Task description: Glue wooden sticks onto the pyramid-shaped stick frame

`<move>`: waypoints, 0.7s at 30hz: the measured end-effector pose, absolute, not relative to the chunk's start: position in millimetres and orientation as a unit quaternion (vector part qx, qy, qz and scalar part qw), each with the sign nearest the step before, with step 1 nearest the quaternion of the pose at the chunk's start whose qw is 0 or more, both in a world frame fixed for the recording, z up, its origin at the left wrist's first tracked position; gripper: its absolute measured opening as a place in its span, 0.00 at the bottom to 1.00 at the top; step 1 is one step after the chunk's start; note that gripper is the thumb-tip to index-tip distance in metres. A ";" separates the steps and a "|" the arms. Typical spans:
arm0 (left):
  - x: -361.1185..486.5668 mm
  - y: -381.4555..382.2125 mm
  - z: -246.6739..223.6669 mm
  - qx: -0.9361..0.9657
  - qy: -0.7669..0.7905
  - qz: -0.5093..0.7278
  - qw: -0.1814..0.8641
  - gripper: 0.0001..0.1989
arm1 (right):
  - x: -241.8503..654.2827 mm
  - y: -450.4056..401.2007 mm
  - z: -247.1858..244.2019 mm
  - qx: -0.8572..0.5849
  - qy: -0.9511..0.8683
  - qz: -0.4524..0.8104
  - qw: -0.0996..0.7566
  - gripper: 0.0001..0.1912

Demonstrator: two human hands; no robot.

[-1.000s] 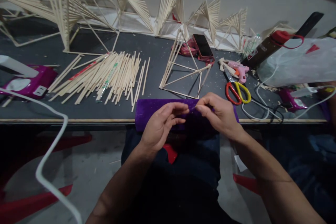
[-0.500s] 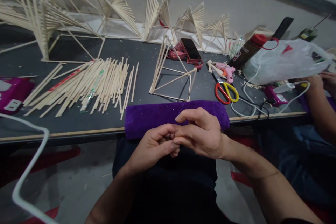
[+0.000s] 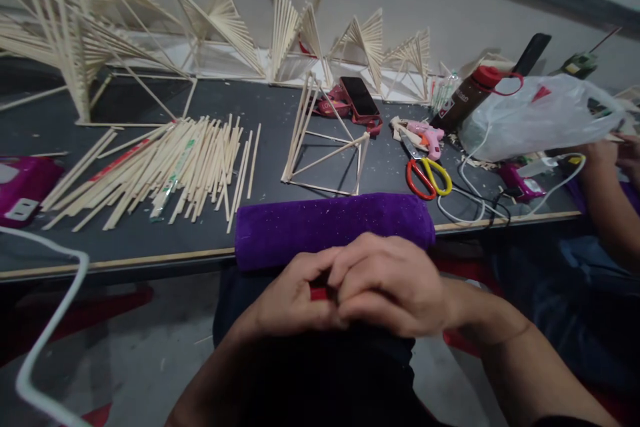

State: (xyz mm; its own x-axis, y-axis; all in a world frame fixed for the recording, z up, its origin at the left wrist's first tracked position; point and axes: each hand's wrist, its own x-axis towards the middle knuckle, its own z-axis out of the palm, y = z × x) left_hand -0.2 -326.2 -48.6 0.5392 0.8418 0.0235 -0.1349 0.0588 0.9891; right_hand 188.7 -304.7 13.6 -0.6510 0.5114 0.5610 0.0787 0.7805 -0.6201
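My left hand (image 3: 295,297) and my right hand (image 3: 393,283) meet above my lap, just in front of a rolled purple towel (image 3: 330,223) at the table edge. Both have curled fingers, and the fingertips press together. A small red patch (image 3: 320,293) shows in the gap between them; whether it is held or lies behind, I cannot tell. Beyond the towel stands a small open frame of wooden sticks (image 3: 325,163), with several sticks leaning up at its left side. Loose wooden sticks (image 3: 200,160) lie in a wide pile to the left.
Scissors (image 3: 427,177), a pink glue gun (image 3: 425,137) and a phone (image 3: 359,97) lie beyond the towel. Rightward are a bottle (image 3: 465,100), a plastic bag (image 3: 540,113), cables and another person's arm (image 3: 607,193). Finished twisted stick structures (image 3: 225,33) line the wall. A white cable (image 3: 55,320) hangs at left.
My right hand has come down and its raised fingers have folded over toward the left hand. A red patch now shows between the hands. The camera view has shifted slightly.
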 end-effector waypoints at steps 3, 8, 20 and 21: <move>-7.4 -327.3 -50.6 0.572 0.354 0.385 0.632 0.10 | 208.2 -295.6 19.7 -0.268 -0.790 0.326 0.445 0.06; -40.1 -346.3 -50.7 0.645 0.334 0.337 0.599 0.14 | 234.5 -273.1 -2.1 -0.366 -0.745 0.310 0.463 0.08; -1.7 -318.3 -63.6 0.403 0.431 0.482 0.647 0.15 | 207.0 -269.2 -23.7 -0.320 -0.828 0.247 0.388 0.08; 4.7 -313.8 -63.7 0.391 0.408 0.486 0.667 0.17 | 203.9 -268.4 -24.8 -0.317 -0.838 0.221 0.386 0.08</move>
